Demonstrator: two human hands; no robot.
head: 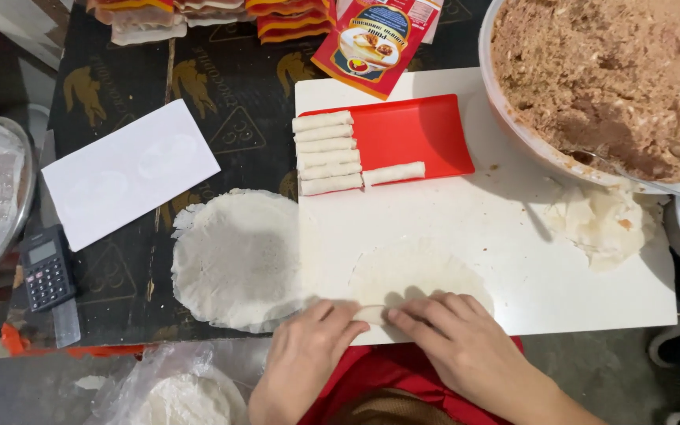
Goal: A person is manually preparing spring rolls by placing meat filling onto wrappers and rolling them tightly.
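Up at the top centre of the frame, a red and orange packet with a picture of food on it is lying tilted, its lower corner overlapping the white cutting board; to its left, a row of red and yellow wrapped stacks is showing along the upper edge. A plain white card is lying slantwise at left centre, with a small black calculator below it.

At the bottom centre, a thin round wrapper is lying flat on the board, and its near edge is curling into a roll. The left hand and right hand are both pressing on that rolled edge — fingers bent over it, gripping it lightly, fingertips nearly meeting.

A red tray is holding finished rolls, a stack of wrappers is sitting to the left of the board, and a big bowl of brown filling is filling the upper right — all on a dark printed table covering.
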